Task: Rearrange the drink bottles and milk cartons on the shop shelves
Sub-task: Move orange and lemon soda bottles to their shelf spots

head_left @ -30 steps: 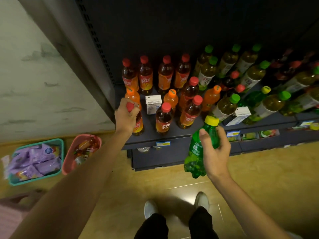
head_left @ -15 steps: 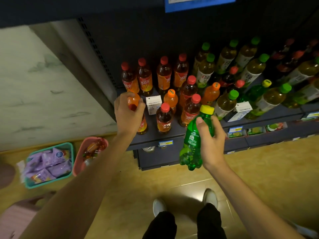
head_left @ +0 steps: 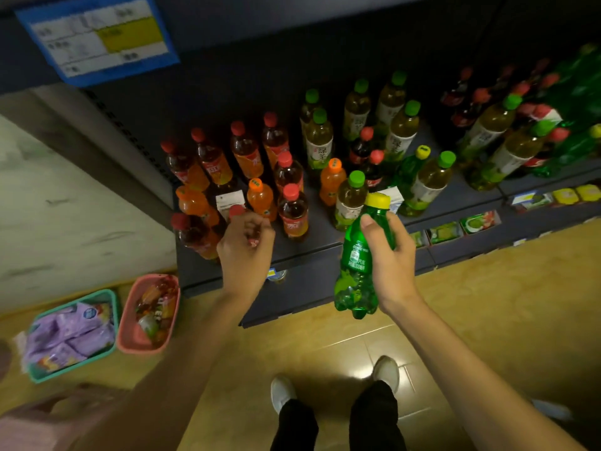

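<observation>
My right hand (head_left: 388, 258) grasps the clear green plastic soda bottle with a yellow cap (head_left: 359, 255), upright in the air just in front of the dark shop shelf (head_left: 325, 245). My left hand (head_left: 245, 247) is curled round a red-capped brown tea bottle (head_left: 236, 211) at the shelf's front edge; most of that bottle is hidden behind my fingers. Just behind it stands a small white milk carton (head_left: 230, 200) among orange-capped orange drink bottles (head_left: 261, 198). On the floor to the left sit a pink plastic basket (head_left: 130, 333) and a teal plastic basket (head_left: 112, 320).
</observation>
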A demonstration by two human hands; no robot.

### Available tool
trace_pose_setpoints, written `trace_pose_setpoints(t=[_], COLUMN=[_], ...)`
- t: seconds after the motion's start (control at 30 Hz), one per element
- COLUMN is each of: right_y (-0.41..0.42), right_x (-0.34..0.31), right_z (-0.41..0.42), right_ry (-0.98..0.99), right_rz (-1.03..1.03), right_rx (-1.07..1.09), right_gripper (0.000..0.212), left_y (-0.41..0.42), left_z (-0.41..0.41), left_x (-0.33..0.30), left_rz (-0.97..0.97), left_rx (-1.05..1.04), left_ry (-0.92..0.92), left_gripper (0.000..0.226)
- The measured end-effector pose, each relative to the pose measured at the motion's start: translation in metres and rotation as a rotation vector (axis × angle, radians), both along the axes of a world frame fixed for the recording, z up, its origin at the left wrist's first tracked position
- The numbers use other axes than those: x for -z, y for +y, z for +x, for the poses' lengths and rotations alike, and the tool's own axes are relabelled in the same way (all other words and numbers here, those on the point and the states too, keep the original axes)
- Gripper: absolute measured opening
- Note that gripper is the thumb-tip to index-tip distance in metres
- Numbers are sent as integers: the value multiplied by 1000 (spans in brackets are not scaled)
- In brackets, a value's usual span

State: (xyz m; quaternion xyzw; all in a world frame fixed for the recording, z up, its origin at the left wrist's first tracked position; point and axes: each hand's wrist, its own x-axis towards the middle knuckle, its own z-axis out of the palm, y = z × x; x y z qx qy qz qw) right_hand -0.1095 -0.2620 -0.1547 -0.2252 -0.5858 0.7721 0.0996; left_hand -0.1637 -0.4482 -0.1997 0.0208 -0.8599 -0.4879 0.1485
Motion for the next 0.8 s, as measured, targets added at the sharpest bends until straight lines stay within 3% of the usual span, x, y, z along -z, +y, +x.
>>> trace_pose_setpoints(t=[0.03,0.17,0.27,0.33,0.43,0.57,0.73,0.8], right_y=[9,38,57,67,73,66,37,20], right_x=[1,3,8,10,4,-9,-14,-15], right_z=[0,-3,-5,-7,-7,-8,-11,-13], right_ry=[-3,-19,-37,-43,-56,-35,9,9], right_rz=[-12,-15,-7,3,16,50,56,53], right_rx=[-4,-53,-83,-101,-117,-161,-185,-183], right_gripper=[7,66,95,102,95,34,13,19], left_y=[8,36,55,63,68,57,22,4], left_z=[4,16,23,26,26,23,16,13], left_x=[3,12,12,12,11,7,1,-3], left_rz=[14,32,65,67,84,130,97,98], left_rx=[-9,-52,-80,-77,-113,-157,-193,-205], left_ry=[-7,-62,-103,-108,-119,-140,-97,-77], left_gripper=[16,20,24,21,15,9,6,5])
